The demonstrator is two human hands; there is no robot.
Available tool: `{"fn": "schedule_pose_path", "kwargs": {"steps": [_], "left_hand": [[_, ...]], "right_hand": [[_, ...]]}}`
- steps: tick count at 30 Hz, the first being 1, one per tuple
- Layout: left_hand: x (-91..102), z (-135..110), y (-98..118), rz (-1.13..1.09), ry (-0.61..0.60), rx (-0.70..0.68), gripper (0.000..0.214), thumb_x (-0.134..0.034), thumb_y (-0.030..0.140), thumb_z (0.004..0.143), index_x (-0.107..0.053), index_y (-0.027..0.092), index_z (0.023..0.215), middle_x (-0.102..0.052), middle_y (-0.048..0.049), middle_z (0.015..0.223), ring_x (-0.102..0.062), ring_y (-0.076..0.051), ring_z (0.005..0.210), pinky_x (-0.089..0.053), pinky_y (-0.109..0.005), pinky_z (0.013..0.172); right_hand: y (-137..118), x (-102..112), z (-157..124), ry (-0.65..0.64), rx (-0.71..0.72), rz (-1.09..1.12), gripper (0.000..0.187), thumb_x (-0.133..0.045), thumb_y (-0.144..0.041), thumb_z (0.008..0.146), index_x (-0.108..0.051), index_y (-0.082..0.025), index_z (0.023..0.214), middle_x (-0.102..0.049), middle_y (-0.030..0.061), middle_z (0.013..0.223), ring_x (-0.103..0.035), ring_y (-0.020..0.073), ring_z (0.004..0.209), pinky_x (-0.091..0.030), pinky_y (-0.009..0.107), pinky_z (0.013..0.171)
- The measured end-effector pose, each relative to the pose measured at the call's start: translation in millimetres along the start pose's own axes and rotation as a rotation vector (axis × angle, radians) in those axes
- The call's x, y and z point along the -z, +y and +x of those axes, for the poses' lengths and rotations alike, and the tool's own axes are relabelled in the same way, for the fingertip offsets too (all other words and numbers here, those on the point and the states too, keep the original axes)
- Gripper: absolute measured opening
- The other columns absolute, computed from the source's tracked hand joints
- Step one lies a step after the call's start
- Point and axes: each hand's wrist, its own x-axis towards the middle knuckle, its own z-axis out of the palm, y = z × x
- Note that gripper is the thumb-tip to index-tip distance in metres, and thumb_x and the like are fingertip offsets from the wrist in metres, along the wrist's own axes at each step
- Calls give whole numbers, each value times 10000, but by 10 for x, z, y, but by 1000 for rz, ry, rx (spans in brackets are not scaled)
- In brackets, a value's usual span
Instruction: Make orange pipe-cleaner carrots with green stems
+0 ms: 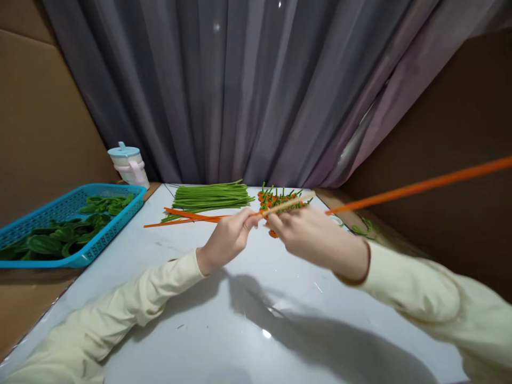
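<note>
My left hand point(229, 236) is closed in a pinch at the lower end of a pale thin stick point(294, 202), where a bit of orange fuzzy wire shows at the fingertips. Close beside it, my right hand point(310, 234) has its fingers curled by the stick. A long orange pipe cleaner point(416, 186) stretches from behind the right hand to the right edge of the view. Its run through the right fingers is hidden. Behind the right hand lie small orange pieces with green stems point(276, 198), partly covered. More orange pipe cleaners point(188, 216) lie left of my left hand.
Green pipe cleaners point(212, 196) lie in a bundle at the back of the white tabletop point(192, 330). At left, a blue basket point(108, 234) holds green leaf shapes point(60, 237), with a lidded cup point(128, 164) behind it. Green scraps point(362, 228) lie at right.
</note>
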Motion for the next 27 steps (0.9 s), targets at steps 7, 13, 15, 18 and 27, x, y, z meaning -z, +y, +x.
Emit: {"fn": "schedule_pose_path", "kwargs": {"steps": [7, 13, 15, 18, 27], "left_hand": [[-76, -521, 168, 509, -299, -433, 226, -259, 159, 936, -479, 113, 956, -551, -4, 600, -518, -151, 444, -317, -259, 402], [56, -531, 222, 515, -539, -570, 183, -287, 118, 903, -466, 136, 871, -520, 3, 570, -480, -162, 402, -301, -286, 357], [73, -511, 219, 535, -605, -593, 160, -331, 110, 876, -470, 145, 805, -513, -2, 566, -463, -160, 395, -293, -289, 356], [71, -512, 201, 532, -682, -609, 141, -369, 70, 827, -467, 151, 766, -520, -15, 585, -478, -158, 435, -322, -282, 390], [83, -530, 151, 472, -788, -548, 146, -370, 65, 840, -471, 147, 773, -553, -29, 667, -511, -176, 538, -360, -298, 453]], "right_hand": [[-719, -454, -506, 52, -60, 2, 118, -472, -24, 738, -480, -140, 763, -533, 25, 565, -507, 171, 464, -153, 291, 445], [-614, -386, -598, -7, 148, 178, 107, -448, -74, 837, -483, -153, 772, -527, 12, 606, -482, 144, 515, -197, 276, 472], [-525, -368, -571, -64, 181, 305, 138, -425, -66, 849, -497, -161, 779, -546, 13, 631, -483, 140, 547, -213, 273, 487], [-434, -405, -506, -149, 241, 512, 146, -435, -81, 839, -523, -171, 765, -561, 10, 648, -474, 128, 571, -235, 257, 500], [-482, -732, -372, -92, 159, 1114, 213, -385, -96, 850, -521, -146, 695, -503, -10, 602, -417, 85, 545, -310, 193, 544]]}}
